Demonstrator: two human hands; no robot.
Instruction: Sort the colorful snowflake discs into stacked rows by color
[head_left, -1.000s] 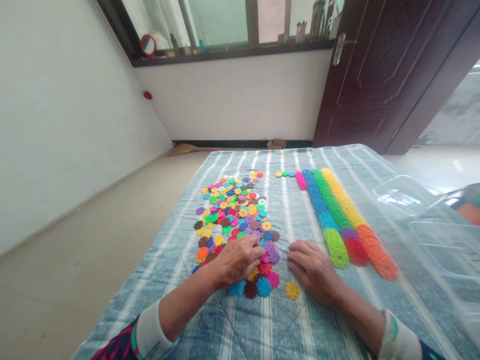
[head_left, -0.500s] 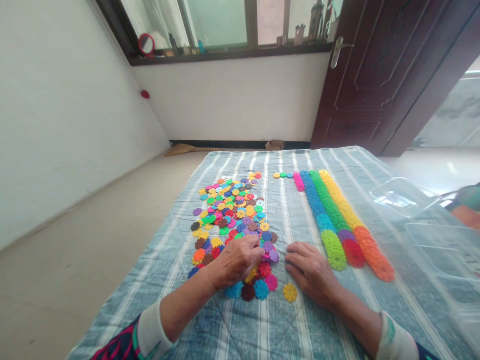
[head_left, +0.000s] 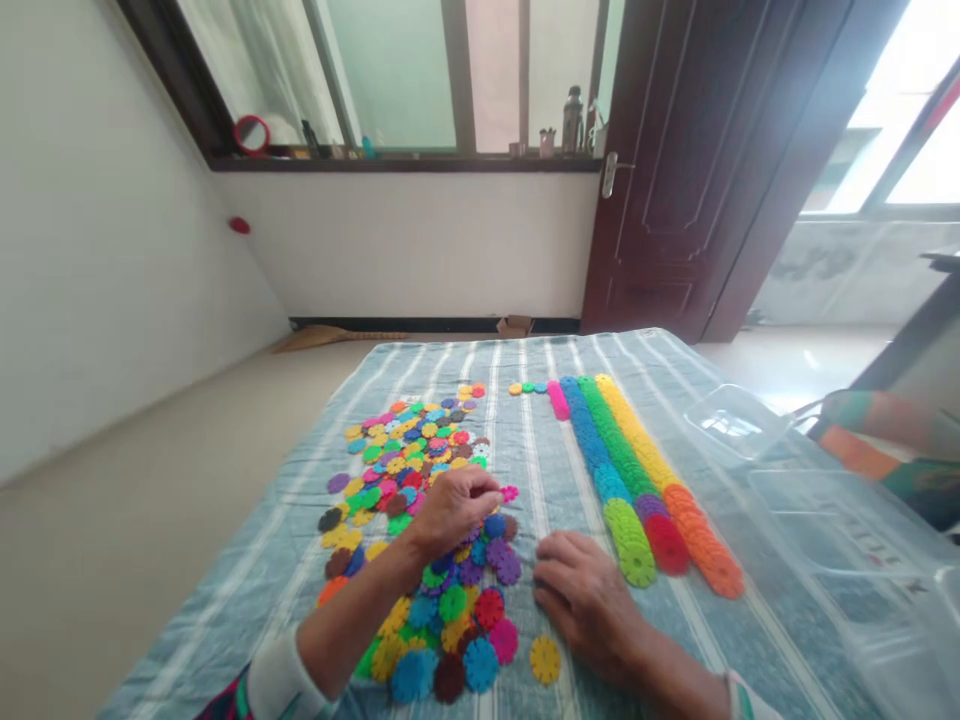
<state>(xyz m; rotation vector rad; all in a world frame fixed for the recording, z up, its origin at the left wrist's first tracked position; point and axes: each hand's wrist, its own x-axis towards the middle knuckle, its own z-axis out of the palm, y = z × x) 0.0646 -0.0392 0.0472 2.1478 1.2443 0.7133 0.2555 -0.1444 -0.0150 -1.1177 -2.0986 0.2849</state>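
My left hand (head_left: 459, 512) is over a spread of loose, mixed-colour plastic notched discs. Between its thumb and fingertips it pinches a pink notched disc (head_left: 510, 493), whose edge sticks out to the right. My right hand (head_left: 581, 590) lies on the striped cloth with its fingers loosely bent and slightly apart; I see nothing in it. A lone yellow disc (head_left: 545, 660) sits just left of that hand, beside a pink disc (head_left: 503, 641) and a blue disc (head_left: 480, 664). Overlapping rows of same-coloured discs, including a green row (head_left: 615, 430) and an orange one (head_left: 705, 545), stretch out at the right.
Clear plastic containers (head_left: 735, 425) stand along the right side of the striped cloth (head_left: 517, 355). A short line of single discs (head_left: 528, 388) lies at the far end. Beyond are a broom (head_left: 315, 338), a small cardboard box (head_left: 515, 326) and a dark red door (head_left: 675, 200).
My left hand has come up from the discs with a pink disc pinched in it. The right hand stays on the cloth. The camera view has tilted up and shifted right.
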